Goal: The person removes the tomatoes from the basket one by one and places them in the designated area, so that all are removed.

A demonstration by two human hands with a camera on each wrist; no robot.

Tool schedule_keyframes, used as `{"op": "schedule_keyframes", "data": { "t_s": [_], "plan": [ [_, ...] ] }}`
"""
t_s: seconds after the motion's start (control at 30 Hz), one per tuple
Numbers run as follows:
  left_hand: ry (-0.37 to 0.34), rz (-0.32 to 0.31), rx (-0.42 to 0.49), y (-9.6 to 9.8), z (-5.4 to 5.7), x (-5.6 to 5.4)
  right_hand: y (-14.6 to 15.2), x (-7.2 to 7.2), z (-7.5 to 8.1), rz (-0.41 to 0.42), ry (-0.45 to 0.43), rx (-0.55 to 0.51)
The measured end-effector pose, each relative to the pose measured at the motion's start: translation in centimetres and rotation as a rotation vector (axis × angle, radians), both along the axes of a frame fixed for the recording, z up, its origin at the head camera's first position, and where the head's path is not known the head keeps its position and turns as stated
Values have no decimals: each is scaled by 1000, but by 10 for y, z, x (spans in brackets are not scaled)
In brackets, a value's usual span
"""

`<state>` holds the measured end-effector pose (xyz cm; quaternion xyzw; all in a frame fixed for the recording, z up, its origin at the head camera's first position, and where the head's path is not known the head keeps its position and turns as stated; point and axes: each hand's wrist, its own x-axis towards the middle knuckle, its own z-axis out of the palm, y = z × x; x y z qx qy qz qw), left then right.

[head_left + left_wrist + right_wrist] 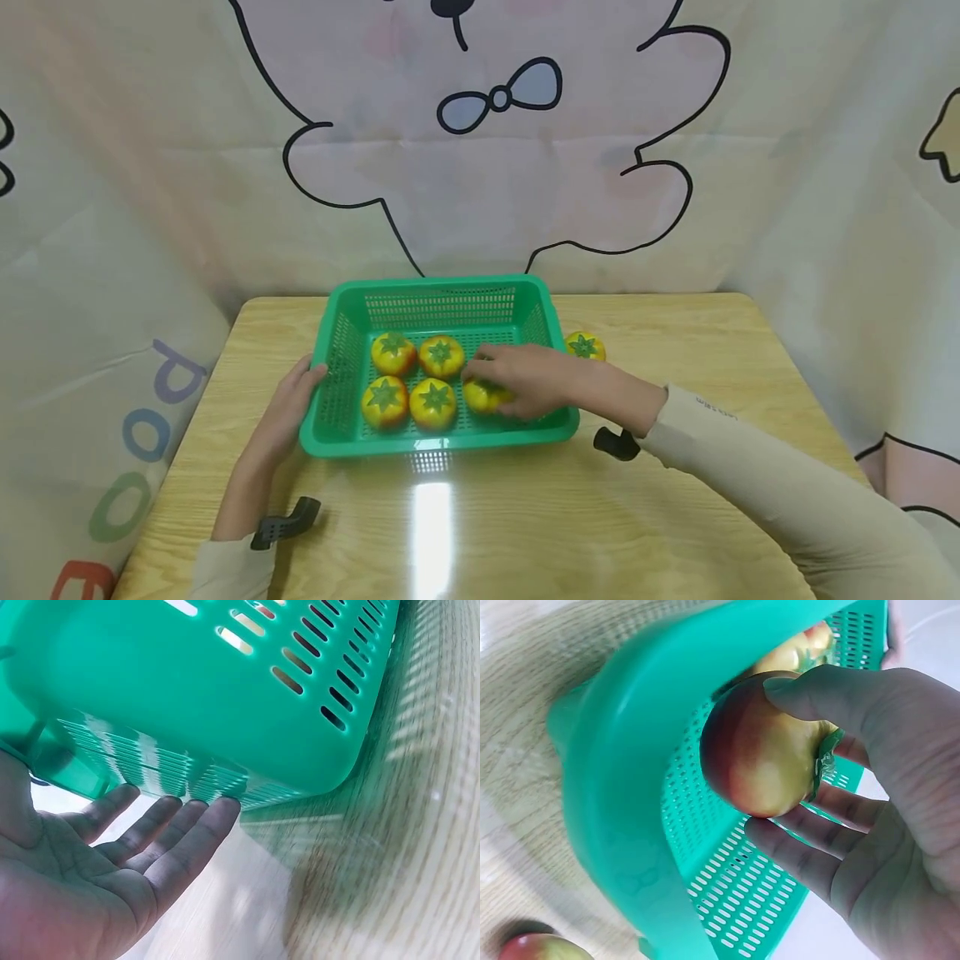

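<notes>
A green plastic basket [450,447] with slotted walls stands on the table. My left hand [291,408] holds its left rim, thumb over the edge; in the left wrist view, the fingertips [225,810] touch the slotted outer wall. My right hand [532,379] reaches over the basket's right part, gripping a yellow-red persimmon [761,750] with a green leafy top between thumb and fingers. Several similar persimmons [386,402] sit in two rows in the basket, left of that hand. Another persimmon [585,345] lies on the table just outside the right wall, partly hidden by the basket and arm.
The light wood table [675,333] extends to both sides of the basket and in front of it. A printed cloth [480,183] hangs right behind the table, with more cloth at both sides. Black wrist mounts [288,522] stick out from both forearms.
</notes>
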<state>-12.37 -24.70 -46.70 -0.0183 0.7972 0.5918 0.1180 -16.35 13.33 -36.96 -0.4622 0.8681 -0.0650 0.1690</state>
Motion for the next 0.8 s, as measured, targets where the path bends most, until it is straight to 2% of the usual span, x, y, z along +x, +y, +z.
{"op": "schedule_keyframes", "data": {
  "t_s": [0.2,0.37,0.8],
  "plan": [
    [-1,1,24,-1,0,0,1,0,5,-20,-17,-27],
    [2,-2,7,-1,0,1,1,0,5,-26,-32,-50],
    [22,-8,9,-1,-1,1,8,2,5,-6,14,-127]
  ]
}}
